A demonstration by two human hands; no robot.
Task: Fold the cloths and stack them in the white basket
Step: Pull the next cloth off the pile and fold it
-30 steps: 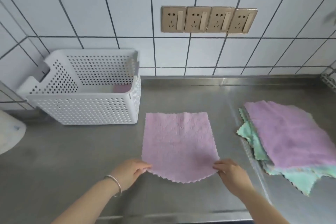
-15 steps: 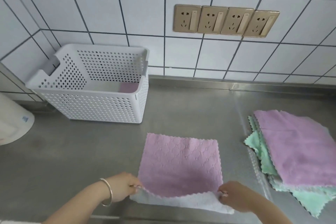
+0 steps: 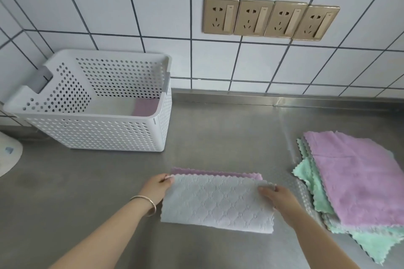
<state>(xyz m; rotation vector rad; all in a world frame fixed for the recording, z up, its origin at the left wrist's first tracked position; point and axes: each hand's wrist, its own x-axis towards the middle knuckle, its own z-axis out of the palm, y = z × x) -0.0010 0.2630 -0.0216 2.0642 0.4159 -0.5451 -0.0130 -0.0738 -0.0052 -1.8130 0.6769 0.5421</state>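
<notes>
Head view looks down on two bare hands at work on one cloth. The left hand's fingers (image 3: 168, 178) pinch the far left corner of the cloth (image 3: 216, 201), and the left hand (image 3: 157, 188), with a thin bangle (image 3: 147, 203) on its wrist, lies just beside that edge. The right hand (image 3: 278, 197) holds the far right corner, thumb on top and the other fingers tucked under the fabric, so it too is gripping. Between them the cloth lies folded in half on the steel surface (image 3: 87, 192): its pale, diamond-patterned underside faces up, and a narrow strip of its lilac face shows along the far edge, where the two layers do not quite meet.

To me this looks like the end of the first fold. The next move, I judge, calls for lining up those far edges, pressing the crease flat, then folding side to side to make a smaller square that will fit the basket.

The white basket (image 3: 96, 131) stands to the left against the tiled wall (image 3: 153, 17), well apart from the hands; one lilac cloth (image 3: 145, 107) already lies in its right-hand corner. On the right waits a pile of unfolded cloths (image 3: 354, 181), lilac on top with mint green ones beneath, so most of the job is still ahead.
</notes>
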